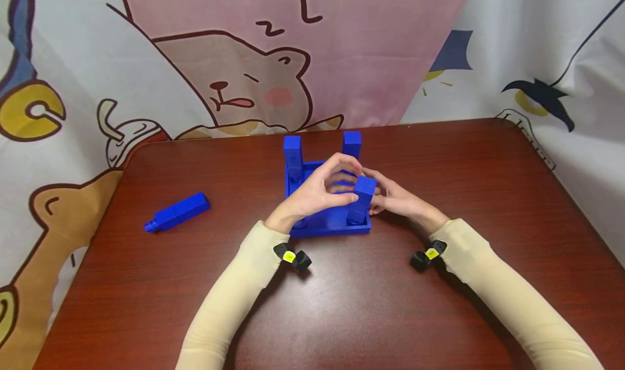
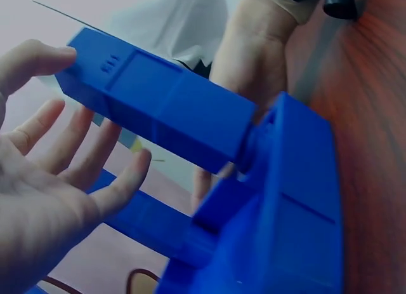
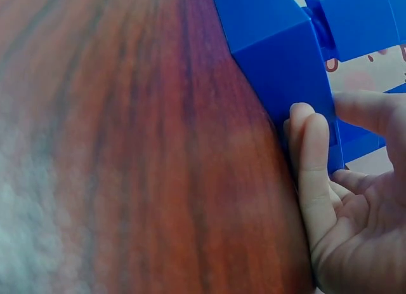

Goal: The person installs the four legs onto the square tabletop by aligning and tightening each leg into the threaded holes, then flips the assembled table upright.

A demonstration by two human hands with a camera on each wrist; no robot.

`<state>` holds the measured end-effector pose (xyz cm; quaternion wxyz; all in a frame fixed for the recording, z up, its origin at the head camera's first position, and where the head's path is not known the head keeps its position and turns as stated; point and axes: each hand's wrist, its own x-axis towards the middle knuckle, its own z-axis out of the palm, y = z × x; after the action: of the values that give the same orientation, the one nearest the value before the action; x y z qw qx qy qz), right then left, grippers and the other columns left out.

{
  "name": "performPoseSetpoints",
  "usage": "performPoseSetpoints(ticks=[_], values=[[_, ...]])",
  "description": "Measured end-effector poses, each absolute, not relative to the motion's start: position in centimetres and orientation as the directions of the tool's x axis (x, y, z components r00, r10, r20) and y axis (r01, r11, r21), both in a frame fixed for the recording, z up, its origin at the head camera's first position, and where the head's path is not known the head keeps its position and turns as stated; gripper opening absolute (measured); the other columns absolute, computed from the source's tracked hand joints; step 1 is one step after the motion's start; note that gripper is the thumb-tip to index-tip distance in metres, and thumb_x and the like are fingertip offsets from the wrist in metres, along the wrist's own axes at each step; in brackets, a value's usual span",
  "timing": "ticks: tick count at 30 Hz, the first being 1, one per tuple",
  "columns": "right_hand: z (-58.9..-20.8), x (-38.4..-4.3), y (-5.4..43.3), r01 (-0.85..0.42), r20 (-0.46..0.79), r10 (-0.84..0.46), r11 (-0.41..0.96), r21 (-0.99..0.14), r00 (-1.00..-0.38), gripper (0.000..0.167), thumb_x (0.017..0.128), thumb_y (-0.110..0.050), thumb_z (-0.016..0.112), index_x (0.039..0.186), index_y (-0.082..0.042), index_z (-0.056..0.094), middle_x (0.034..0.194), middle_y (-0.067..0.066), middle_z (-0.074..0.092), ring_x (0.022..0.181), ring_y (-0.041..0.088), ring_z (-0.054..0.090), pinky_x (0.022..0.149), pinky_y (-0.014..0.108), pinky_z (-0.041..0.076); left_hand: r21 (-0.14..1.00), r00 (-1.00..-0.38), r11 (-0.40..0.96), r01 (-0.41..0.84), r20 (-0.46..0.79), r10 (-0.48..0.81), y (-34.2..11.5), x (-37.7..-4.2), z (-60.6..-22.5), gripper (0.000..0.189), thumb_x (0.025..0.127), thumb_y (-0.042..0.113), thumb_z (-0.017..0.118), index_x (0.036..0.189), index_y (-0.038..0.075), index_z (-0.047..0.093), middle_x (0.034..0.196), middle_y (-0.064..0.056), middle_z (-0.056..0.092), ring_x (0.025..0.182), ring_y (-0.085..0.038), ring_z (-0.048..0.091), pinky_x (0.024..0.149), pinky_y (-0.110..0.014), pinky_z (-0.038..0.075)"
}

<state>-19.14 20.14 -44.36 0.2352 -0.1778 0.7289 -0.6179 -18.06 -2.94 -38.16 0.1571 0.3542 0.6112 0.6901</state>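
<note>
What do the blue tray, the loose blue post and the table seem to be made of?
Blue tray and loose blue post: probably hard plastic, satin finish, judging by the even colour and crisp edges. Table: polished wood or perhaps laminate, with dark grainlike streaks and a pale sheen.

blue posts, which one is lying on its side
The post on the table, left of the blue tray; the other three posts stand upright in it.

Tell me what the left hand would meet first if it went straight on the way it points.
The left hand would probably meet the blue post beside its thumb first, though depth is unclear.
</note>
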Motion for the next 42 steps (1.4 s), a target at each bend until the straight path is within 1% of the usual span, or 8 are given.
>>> performPoseSetpoints(ticks=[4, 11, 18, 22, 26, 30, 34, 42], values=[[-44.4, -19.2, 20.2, 0.032, -0.132, -0.547, 0.188, -0.982, -0.827, 0.068, 0.094, 0.005, 0.050, 0.150, 0.003, 0.012, 0.082, 0.010, 0.062, 0.064, 0.017, 0.061, 0.062, 0.031, 0.055, 0.949, -0.731, -0.151, 0.276, 0.309, 0.608, -2.6, -17.7, -37.4, 0.047, 0.081, -0.009, 0.070, 0.121, -0.005, 0.045, 0.118, -0.024, 0.052, 0.104, -0.027, 0.058, 0.092, -0.039, 0.048], [-44.3, -19.1, 20.3, 0.007, -0.121, -0.542, 0.209, -0.978, -0.832, 0.070, 0.093, 0.006, 0.051, 0.151, 0.003, 0.012, 0.076, 0.012, 0.059, 0.064, 0.016, 0.061, 0.062, 0.031, 0.055, 0.949, -0.849, 0.066, 0.307, 0.242, 0.469, -1.8, -16.5, -36.7, 0.043, 0.077, 0.007, 0.081, 0.109, 0.003, 0.053, 0.106, -0.008, 0.059, 0.095, -0.019, 0.061, 0.082, -0.033, 0.052], [-44.4, -19.1, 20.2, -0.003, -0.106, -0.543, 0.197, -0.980, -0.833, 0.070, 0.091, 0.007, 0.049, 0.150, 0.004, 0.013, 0.074, 0.010, 0.056, 0.062, 0.016, 0.061, 0.061, 0.030, 0.055, 0.923, -0.885, 0.167, 0.346, 0.262, 0.384, -1.1, -15.7, -36.2, 0.037, 0.075, 0.014, 0.083, 0.096, 0.008, 0.053, 0.091, -0.005, 0.057, 0.089, -0.017, 0.060, 0.077, -0.029, 0.053], [-44.4, -19.1, 20.1, 0.003, -0.111, -0.531, 0.199, -0.980, -0.840, 0.073, 0.088, 0.010, 0.050, 0.150, 0.004, 0.013, 0.073, 0.008, 0.056, 0.061, 0.015, 0.060, 0.060, 0.029, 0.055, 0.921, -0.880, 0.172, 0.350, 0.260, 0.396, -1.0, -15.5, -35.9, 0.035, 0.075, 0.011, 0.083, 0.096, 0.007, 0.054, 0.092, -0.005, 0.058, 0.087, -0.017, 0.061, 0.076, -0.031, 0.054], [-44.4, -19.1, 20.1, -0.001, -0.113, -0.521, 0.213, -0.977, -0.846, 0.072, 0.088, 0.010, 0.052, 0.150, 0.004, 0.016, 0.078, 0.009, 0.058, 0.061, 0.015, 0.060, 0.059, 0.029, 0.054, 0.926, -0.865, 0.161, 0.342, 0.243, 0.440, -1.3, -15.6, -35.8, 0.032, 0.078, 0.006, 0.078, 0.102, 0.005, 0.057, 0.101, -0.007, 0.061, 0.094, -0.017, 0.062, 0.079, -0.029, 0.052], [-44.2, -19.0, 20.1, -0.006, -0.112, -0.522, 0.219, -0.976, -0.845, 0.070, 0.089, 0.006, 0.054, 0.149, 0.001, 0.019, 0.088, 0.012, 0.062, 0.065, 0.017, 0.061, 0.059, 0.030, 0.053, 0.928, -0.839, 0.127, 0.349, 0.249, 0.485, -1.6, -15.7, -36.0, 0.028, 0.081, 0.000, 0.068, 0.108, 0.002, 0.063, 0.108, -0.009, 0.060, 0.102, -0.018, 0.058, 0.082, -0.027, 0.051], [-44.2, -19.0, 20.0, 0.004, -0.123, -0.519, 0.225, -0.974, -0.846, 0.068, 0.091, 0.004, 0.055, 0.149, -0.001, 0.021, 0.085, 0.014, 0.062, 0.065, 0.018, 0.061, 0.059, 0.030, 0.053, 0.925, -0.794, 0.050, 0.378, 0.296, 0.531, -1.5, -16.0, -36.4, 0.028, 0.083, -0.003, 0.055, 0.109, 0.000, 0.065, 0.110, -0.009, 0.062, 0.103, -0.015, 0.055, 0.087, -0.029, 0.048], [-44.3, -18.9, 20.0, -0.001, -0.118, -0.504, 0.230, -0.973, -0.856, 0.069, 0.088, 0.008, 0.055, 0.149, 0.001, 0.021, 0.083, 0.011, 0.061, 0.063, 0.017, 0.060, 0.058, 0.031, 0.054, 0.962, -0.740, -0.154, 0.226, 0.272, 0.615, -1.3, -16.5, -37.3, 0.032, 0.088, -0.007, 0.040, 0.110, -0.005, 0.063, 0.114, -0.015, 0.062, 0.104, -0.018, 0.057, 0.088, -0.026, 0.043]])
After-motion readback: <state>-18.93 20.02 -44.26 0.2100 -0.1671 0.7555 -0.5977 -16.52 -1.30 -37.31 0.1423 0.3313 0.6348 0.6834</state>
